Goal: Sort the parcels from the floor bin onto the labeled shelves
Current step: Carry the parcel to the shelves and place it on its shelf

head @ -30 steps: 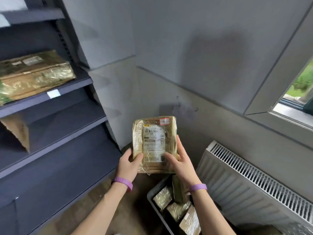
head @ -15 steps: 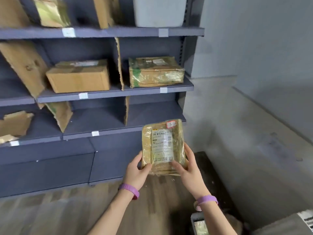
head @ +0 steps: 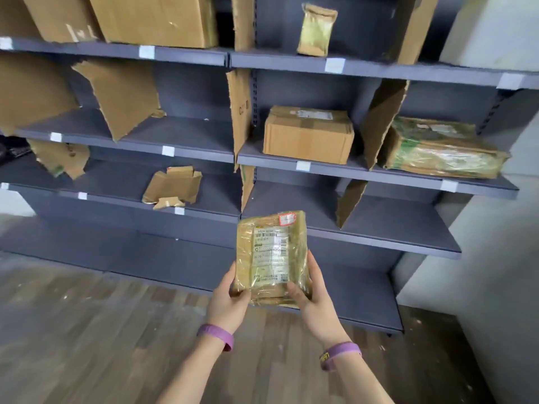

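Note:
I hold a flat tape-wrapped brown parcel upright in front of me, its white shipping label facing me and a small red-edged sticker at its top right. My left hand grips its lower left edge and my right hand its lower right edge. The parcel hangs in front of the lowest tiers of the dark grey shelving, whose front edges carry small white labels. The floor bin is out of view.
Torn cardboard dividers split the shelves into bays. The middle tier bears a cardboard box and a large taped parcel; a small pouch and big boxes stand on top. Flattened cardboard lies lower left. Wood floor below.
My view has swung left from the bin and radiator to face the shelving, and I have come closer to it. Both hands keep the same grip on the parcel.

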Available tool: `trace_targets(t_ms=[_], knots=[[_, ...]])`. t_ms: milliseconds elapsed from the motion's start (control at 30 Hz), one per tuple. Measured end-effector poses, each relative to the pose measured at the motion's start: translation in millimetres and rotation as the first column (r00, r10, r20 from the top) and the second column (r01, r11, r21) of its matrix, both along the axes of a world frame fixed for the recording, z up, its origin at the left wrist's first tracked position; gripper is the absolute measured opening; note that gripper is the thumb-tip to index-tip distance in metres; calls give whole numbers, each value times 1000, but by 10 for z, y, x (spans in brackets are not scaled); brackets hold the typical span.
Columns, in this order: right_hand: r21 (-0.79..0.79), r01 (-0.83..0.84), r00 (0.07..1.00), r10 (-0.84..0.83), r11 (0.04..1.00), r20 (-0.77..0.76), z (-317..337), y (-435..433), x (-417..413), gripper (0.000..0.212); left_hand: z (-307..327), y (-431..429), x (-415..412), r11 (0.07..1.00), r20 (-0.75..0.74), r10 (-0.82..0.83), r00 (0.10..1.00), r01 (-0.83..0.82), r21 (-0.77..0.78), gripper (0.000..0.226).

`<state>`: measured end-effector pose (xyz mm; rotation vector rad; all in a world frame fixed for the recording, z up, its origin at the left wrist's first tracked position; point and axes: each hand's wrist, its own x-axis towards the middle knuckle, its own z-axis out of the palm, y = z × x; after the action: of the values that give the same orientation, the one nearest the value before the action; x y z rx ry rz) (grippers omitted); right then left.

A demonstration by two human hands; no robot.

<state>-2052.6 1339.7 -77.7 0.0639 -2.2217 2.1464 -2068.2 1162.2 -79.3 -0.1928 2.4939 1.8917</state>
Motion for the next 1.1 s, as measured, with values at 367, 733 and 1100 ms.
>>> trace_targets(t_ms=[367,733,1100], knots=[[66,-234,971,230,970,64,-178,-1492,-938,63,-180,-1511,-464,972,64,234,970,-235,-1,60],[56,-367,911,347,928,225,-586,-2869,-2511,65,-537,-2822,-1657,883,141,465,874,-469,-10,58],[84,-381,897,347,921,274,-612,-3674,-3570,73,-521,-3624,-2721,865,177,495,851,-501,-9,65]])
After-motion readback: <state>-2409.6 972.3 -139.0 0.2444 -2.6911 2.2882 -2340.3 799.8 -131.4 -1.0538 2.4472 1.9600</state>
